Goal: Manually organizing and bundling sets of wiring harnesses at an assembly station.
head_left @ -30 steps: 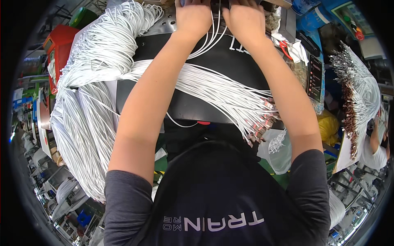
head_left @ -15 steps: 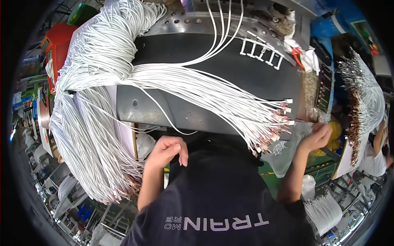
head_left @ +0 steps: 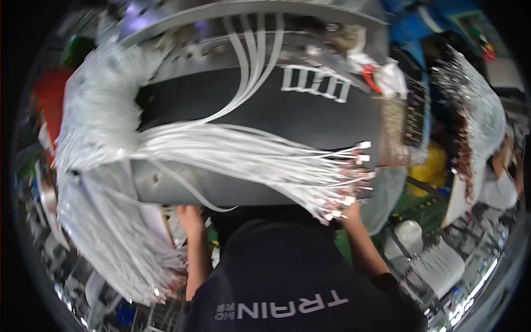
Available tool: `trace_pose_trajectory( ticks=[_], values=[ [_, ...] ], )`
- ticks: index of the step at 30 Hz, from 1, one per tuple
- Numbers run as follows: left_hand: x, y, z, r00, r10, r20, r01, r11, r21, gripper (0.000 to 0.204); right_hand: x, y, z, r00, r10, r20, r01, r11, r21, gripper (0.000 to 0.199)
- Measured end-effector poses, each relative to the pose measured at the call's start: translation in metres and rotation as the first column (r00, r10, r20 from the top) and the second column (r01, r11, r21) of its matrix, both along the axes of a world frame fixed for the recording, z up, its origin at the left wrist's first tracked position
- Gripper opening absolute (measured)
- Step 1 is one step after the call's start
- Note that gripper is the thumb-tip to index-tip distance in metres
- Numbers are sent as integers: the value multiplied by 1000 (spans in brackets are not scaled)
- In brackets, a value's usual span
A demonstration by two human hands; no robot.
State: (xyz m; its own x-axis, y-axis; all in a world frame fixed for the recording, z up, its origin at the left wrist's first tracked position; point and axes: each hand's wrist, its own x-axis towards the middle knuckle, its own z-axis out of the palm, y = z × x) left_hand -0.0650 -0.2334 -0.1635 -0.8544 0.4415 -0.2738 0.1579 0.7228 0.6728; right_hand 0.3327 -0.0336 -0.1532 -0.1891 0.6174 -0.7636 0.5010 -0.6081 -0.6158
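Note:
A bundle of white cables (head_left: 238, 157) lies across the black bench top (head_left: 310, 119), its small connector ends fanned out at the right front edge. At those ends is my right hand (head_left: 350, 212); its fingers are partly hidden behind the connectors and blurred, so any hold cannot be made out. My left hand (head_left: 191, 219) is at the bench's front edge, left of my body, with its fingertips hidden or smeared. One loose cable (head_left: 191, 191) curves toward the edge near it. Several cables (head_left: 251, 74) rise from the bundle toward the back.
A thick heap of white cable (head_left: 99, 105) stands at the left, with another bunch (head_left: 119, 238) hanging below it. On the bench lies a white ladder-shaped plastic piece (head_left: 316, 83). Red-handled tool (head_left: 371, 78) and a clear bag (head_left: 390, 193) are at right. Another person (head_left: 503, 185) works far right.
My right hand has come left, from beyond the bench's right side to the connector ends. My left hand has moved left to the front edge. The whole view has shifted and blurred.

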Motion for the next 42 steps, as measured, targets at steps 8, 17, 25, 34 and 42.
trace_pose_trajectory(
  ticks=[8,17,25,34,42],
  values=[
    [-20,-15,-33,881,200,429,-359,873,330,27,-38,20,40,906,393,155,-421,807,415,58],
    [-6,10,-14,863,173,475,-384,835,393,29,-36,20,8,952,298,-63,-207,784,585,44],
    [61,43,69,948,-237,-214,315,804,505,37,77,115,77,920,145,-363,-83,980,182,35],
    [95,214,171,203,-800,-564,979,179,99,40,-154,171,135,876,359,322,-282,-161,946,19],
    [-51,206,191,207,-930,-304,884,311,-350,57,53,135,81,218,-566,-795,973,58,225,35]
  ],
)
